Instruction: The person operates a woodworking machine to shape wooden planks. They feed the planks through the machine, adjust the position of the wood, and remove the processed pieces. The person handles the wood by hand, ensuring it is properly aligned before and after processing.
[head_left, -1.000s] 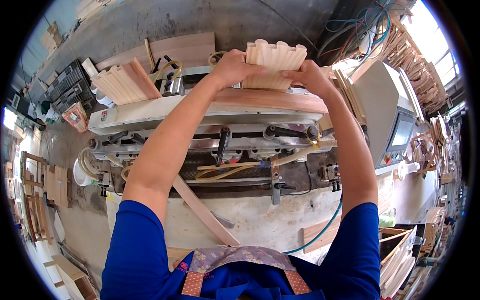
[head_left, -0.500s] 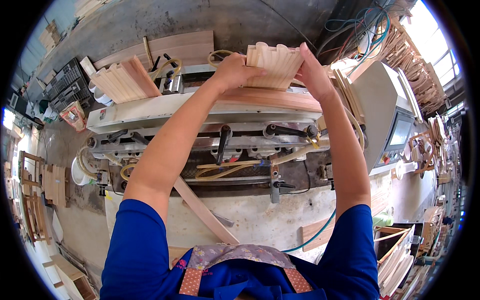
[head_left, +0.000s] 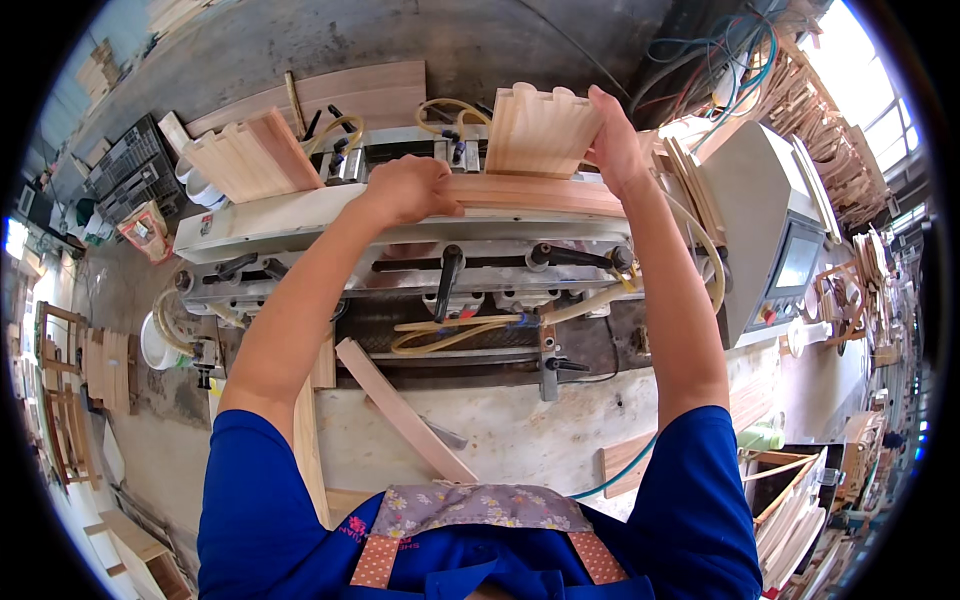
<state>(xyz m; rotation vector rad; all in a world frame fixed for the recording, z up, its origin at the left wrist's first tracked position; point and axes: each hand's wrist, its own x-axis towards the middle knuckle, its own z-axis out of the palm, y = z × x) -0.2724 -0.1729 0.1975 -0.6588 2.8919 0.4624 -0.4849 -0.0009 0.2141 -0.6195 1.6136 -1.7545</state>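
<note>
A stack of pale wooden boards with scalloped top ends stands upright on the machine's long white beam. My right hand lies along the stack's right side, its fingers stretched upward and touching the edge. Reddish wooden strips lie lengthwise on the beam in front of that stack. Around their left end my left hand is closed, fingers over the near side; some fingers are hidden. Farther left on the beam, a second upright stack of wooden boards has a reddish piece at its right side.
Black clamp levers and yellowish hoses line the machine's near side. A grey control box with a screen stands at the right. A loose wooden strip lies slanted on the pale surface nearest me. White buckets are at the left.
My left hand has let go of the upright stack and moved left and down onto the strips' end. The stack now rests slightly farther left, with my right hand still against it.
</note>
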